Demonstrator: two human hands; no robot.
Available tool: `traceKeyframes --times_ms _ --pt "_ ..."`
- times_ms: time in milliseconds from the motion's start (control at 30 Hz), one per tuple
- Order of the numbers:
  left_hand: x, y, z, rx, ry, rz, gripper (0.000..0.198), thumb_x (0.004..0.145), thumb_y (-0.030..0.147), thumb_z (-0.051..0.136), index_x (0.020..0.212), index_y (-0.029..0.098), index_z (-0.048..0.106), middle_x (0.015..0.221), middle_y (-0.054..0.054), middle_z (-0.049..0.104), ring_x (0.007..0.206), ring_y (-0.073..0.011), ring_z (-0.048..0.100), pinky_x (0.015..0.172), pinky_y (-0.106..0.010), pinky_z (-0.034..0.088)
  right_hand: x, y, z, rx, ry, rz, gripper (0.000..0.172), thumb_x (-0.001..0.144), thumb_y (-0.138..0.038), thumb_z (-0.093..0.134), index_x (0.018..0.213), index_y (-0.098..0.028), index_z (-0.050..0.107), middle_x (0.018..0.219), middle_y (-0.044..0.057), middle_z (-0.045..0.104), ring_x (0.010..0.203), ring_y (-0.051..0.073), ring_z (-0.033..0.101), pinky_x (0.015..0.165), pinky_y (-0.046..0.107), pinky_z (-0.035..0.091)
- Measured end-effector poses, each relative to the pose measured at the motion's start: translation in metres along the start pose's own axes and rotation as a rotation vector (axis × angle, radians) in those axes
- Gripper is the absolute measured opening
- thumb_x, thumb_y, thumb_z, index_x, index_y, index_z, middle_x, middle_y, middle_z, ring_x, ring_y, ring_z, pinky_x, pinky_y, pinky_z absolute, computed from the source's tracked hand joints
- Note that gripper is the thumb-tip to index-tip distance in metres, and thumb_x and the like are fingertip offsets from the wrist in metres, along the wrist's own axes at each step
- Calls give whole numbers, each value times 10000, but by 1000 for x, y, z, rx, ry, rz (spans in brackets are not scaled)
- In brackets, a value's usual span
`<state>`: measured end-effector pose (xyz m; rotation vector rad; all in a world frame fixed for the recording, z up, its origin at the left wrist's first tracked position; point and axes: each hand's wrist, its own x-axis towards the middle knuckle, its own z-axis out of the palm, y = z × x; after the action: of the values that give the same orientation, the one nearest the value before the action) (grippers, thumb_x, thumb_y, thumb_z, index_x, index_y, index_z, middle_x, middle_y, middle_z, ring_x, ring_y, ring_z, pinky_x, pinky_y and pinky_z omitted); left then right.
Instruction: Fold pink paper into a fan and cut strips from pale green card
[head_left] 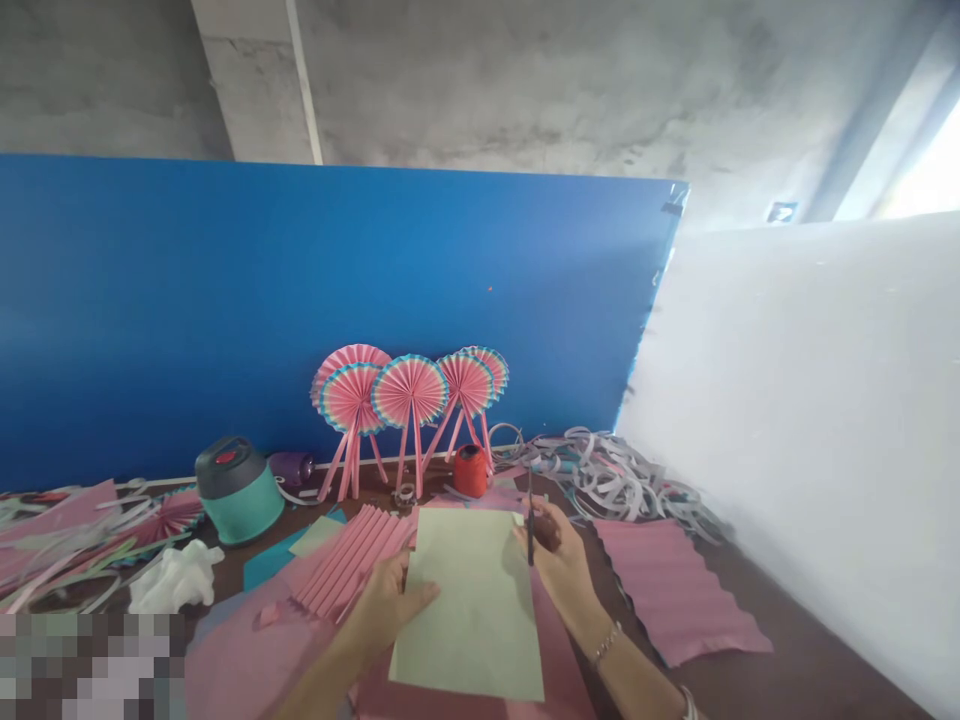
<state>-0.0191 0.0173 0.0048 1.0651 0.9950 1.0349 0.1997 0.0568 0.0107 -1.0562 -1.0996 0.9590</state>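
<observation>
A pale green sheet of paper [472, 610] lies in front of me over pink paper. My left hand [390, 598] is closed on its left edge, thumb on top and the other fingers partly hidden. Dark scissors [531, 525] stand upright in my right hand [556, 550], beside the sheet's upper right edge. Fingers of that hand also reach the paper's corner; whether they pinch it I cannot tell. Close to my left hand lies a pleated pink paper [352, 560]. A wavy pink sheet [679, 590] rests to the right of my right hand.
Several pink folded paper fans [410, 392] lean against the blue panel [225, 280]. A red spool [470, 471], a teal-and-grey container [238, 490] and a purple object [291, 467] stand at the back. Paper strips [615, 475] pile up at right; crumpled white material [176, 578] lies left.
</observation>
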Motion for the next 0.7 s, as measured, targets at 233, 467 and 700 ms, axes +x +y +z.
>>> traceKeyframes --times_ms 233,467,700 --pt "-1 10 -3 -47 203 -63 381 573 377 748 825 102 665 705 -74 715 663 -235 673 605 -313 512 6 0 -10 -83 104 -29 399 652 -330 670 1004 -188 548 831 51 649 732 195 585 615 294 472" --pt "0 23 -21 -212 528 83 423 585 379 737 889 99 647 752 -82 724 721 -258 682 595 -318 525 3 -1 -9 51 -239 149 359 552 -324 769 809 -201 550 628 -48 517 548 107 469 496 214 367" --pt "-8 40 -12 -337 587 110 401 579 286 737 934 123 646 844 -83 731 785 -261 684 613 -307 543 -13 -7 -2 -68 -600 261 385 601 -426 753 800 -171 543 586 -72 422 537 65 340 484 192 254"
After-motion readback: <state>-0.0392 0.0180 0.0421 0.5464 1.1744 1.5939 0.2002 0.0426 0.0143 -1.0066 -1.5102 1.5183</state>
